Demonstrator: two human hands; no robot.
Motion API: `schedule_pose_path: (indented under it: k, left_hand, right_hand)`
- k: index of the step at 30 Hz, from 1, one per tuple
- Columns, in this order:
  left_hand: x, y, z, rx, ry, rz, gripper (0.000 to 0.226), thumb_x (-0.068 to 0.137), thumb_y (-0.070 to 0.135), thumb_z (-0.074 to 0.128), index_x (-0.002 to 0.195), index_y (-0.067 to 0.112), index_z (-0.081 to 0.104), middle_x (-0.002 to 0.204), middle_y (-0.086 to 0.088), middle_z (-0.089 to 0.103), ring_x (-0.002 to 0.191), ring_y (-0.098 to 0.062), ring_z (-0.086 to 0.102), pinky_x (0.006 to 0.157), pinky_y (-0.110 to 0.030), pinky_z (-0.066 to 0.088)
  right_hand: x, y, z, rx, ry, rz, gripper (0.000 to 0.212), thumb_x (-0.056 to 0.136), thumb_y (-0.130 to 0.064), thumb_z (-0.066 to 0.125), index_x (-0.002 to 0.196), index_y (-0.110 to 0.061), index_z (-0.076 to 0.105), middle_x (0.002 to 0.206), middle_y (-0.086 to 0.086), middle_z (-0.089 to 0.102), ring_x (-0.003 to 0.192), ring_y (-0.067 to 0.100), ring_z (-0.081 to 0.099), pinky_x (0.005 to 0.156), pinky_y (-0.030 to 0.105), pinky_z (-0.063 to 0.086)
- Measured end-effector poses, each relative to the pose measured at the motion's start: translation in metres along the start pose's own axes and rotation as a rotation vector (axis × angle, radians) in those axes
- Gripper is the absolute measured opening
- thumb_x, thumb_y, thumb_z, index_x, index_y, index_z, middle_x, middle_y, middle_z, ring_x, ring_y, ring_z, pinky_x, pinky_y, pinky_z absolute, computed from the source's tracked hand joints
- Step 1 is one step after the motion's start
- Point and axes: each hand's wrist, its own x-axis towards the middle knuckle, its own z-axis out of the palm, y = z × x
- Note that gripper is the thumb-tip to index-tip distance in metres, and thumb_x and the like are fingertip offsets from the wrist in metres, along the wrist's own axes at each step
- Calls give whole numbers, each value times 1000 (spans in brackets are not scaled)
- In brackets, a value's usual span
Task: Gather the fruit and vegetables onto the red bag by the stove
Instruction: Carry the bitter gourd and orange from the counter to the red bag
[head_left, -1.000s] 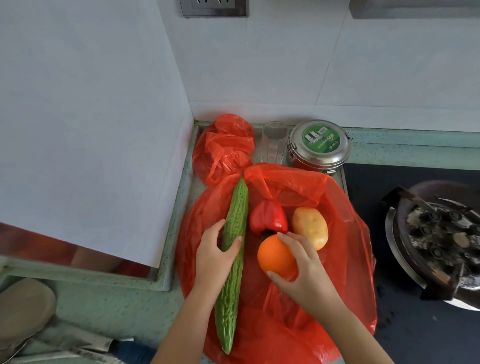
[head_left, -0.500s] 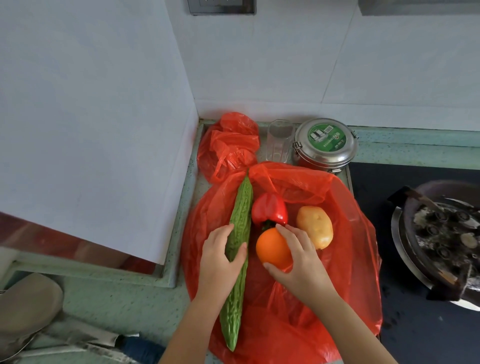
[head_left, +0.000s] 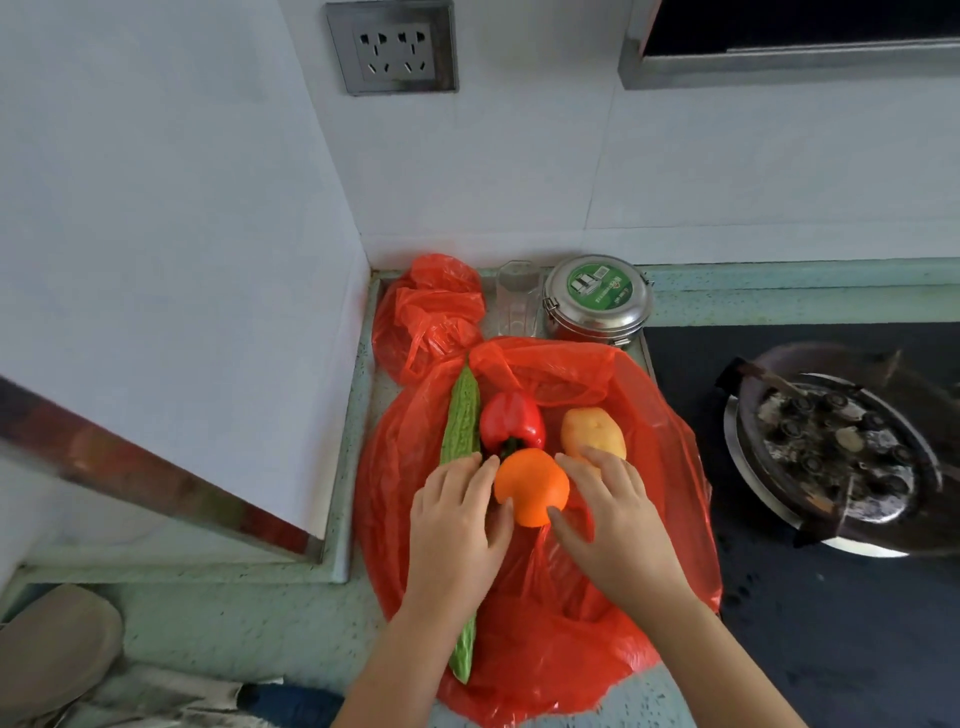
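Note:
A large red bag (head_left: 670, 467) lies flat on the counter left of the stove. On it sit a long green bitter gourd (head_left: 460, 415), a red bell pepper (head_left: 511, 418), a potato (head_left: 589, 428) and an orange (head_left: 530, 486). My left hand (head_left: 457, 525) rests on the gourd's middle with relaxed fingers, and its thumb touches the orange's left side. My right hand (head_left: 608, 519) curls round the orange's right side, thumb under it, fingertips against the potato.
A crumpled second red bag (head_left: 428, 312), a clear glass (head_left: 514, 299) and a round steel tin with a green label (head_left: 597, 301) stand at the back. A black stove top with a burner (head_left: 831, 452) lies to the right. A white wall panel borders the left.
My left hand has slid right along the gourd until its thumb meets the orange. My right hand has shifted to the orange's right side. The view has tilted up.

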Motion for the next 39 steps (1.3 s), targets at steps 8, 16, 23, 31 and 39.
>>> schedule_pose_path:
  k: [8,16,23,31,39]
  left_hand:
    - [-11,16,-20,116,43,190,40,82,34,47,112,11,61,114,-9,63,110,-29,56,87,-44,47]
    - [-33,18,-45,34,52,346,38,84,33,48,112,11,62,114,-9,63,112,-32,55,92,-47,44]
    - [-64,15,-72,-56,37,458,39,86,34,46,111,11,64,116,-9,62,115,-31,52,95,-49,42]
    - [-105,29,-84,-184,-42,642,39,87,35,46,113,11,63,118,-10,62,116,-30,50,93,-51,44]
    - [-140,75,-80,-312,-105,831,39,86,34,45,111,9,63,115,-11,63,112,-30,52,89,-44,46]
  right_hand:
    - [-26,-19,-18,-171,113,36,46,76,-28,67,118,-16,55,121,11,57,116,37,50,91,60,40]
    - [-64,-60,-28,-264,252,140,41,80,-36,52,115,-16,58,120,11,59,115,36,51,90,59,41]
    - [-114,-101,-27,-306,349,250,43,81,-38,45,114,-15,59,120,10,60,115,35,51,91,60,38]
    - [-184,-132,-30,-331,486,388,45,74,-29,60,116,-13,57,118,12,60,115,36,50,88,60,44]
    - [-254,-141,-47,-418,563,585,41,78,-28,61,117,-13,57,120,12,59,116,35,49,88,58,45]
